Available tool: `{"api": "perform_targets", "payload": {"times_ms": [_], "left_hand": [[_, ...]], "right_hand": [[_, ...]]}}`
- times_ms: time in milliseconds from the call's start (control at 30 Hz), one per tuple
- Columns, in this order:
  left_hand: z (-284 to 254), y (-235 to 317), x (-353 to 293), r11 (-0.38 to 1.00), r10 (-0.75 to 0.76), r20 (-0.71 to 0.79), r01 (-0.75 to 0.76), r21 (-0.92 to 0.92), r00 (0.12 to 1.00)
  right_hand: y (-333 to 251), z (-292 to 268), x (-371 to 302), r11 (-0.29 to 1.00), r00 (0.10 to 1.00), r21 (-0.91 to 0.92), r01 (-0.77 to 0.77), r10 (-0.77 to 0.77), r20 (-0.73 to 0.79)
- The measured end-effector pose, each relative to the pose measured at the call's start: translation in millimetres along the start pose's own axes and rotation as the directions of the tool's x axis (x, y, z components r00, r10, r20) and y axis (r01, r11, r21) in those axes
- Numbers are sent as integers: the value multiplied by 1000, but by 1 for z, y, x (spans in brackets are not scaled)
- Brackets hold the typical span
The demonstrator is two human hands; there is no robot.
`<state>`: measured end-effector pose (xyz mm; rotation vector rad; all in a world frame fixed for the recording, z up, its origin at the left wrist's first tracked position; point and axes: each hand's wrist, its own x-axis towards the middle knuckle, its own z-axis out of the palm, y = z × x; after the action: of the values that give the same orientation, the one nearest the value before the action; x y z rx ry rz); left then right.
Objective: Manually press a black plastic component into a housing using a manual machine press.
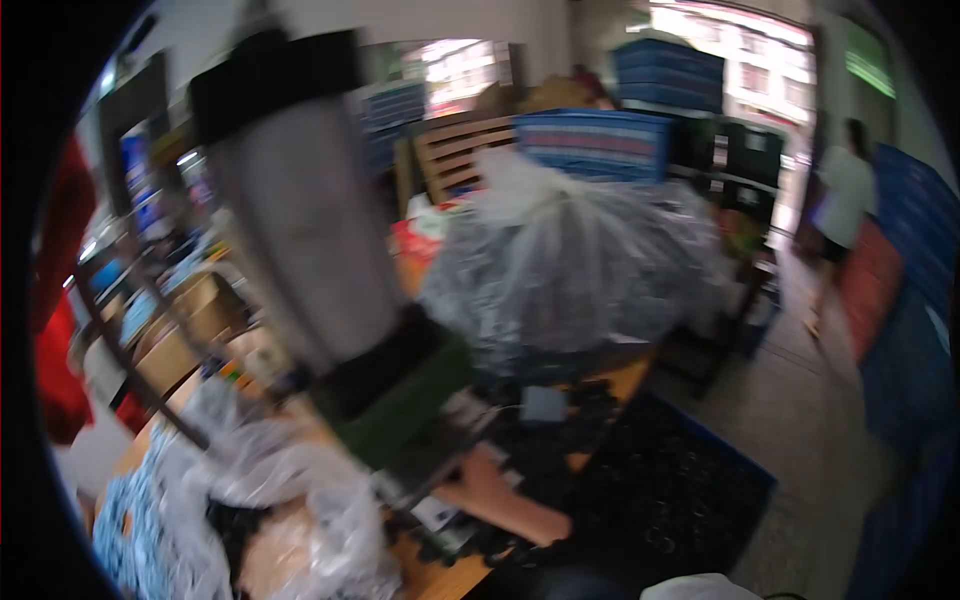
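Note:
A grey cylinder-bodied press (310,210) with black end caps and a green block at its foot leans across the left middle of the view. My right hand (490,495) reaches in from the lower right, beneath the green block and close to the metal plates there. Its fingers are blurred and partly hidden, so what they hold does not show. Small black parts (590,405) lie around it on the wooden table (625,385), along with a light grey square piece (543,404). My left hand does not show.
A clear plastic bag (300,490) with pale contents and light blue strands (130,520) lie near left. Behind stands a big tied bag (580,260) of dark parts. A blue-rimmed tray (690,480) holds black parts. A person (848,200) is at far right, beside blue stacks (915,230).

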<state>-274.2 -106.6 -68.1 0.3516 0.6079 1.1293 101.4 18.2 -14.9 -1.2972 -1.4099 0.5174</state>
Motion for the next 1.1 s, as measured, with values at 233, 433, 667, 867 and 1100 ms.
{"api": "perform_targets", "payload": {"times_ms": [233, 433, 667, 867, 1100], "left_hand": [[63, -48, 11, 996, -69, -12, 68, -63, 998], [120, -69, 27, 976, 55, -374, 29, 214, 926], [113, -78, 66, 590, 434, 97, -364, 721, 895], [143, -90, 84, 528, 416, 184, -402, 748, 890], [145, -97, 87, 638, 341, 248, -417, 648, 907]], "right_hand": [[-4, -7, -19, 936, 916, -230, 266, -320, -243], [15, -20, -45, 977, 959, -101, 190, -206, -193], [71, -108, -143, 921, 916, -343, -186, 37, -399], [246, -180, -377, 382, 260, -39, -924, 546, -796], [297, -208, -471, 492, 57, 173, -853, 419, -906]]}}
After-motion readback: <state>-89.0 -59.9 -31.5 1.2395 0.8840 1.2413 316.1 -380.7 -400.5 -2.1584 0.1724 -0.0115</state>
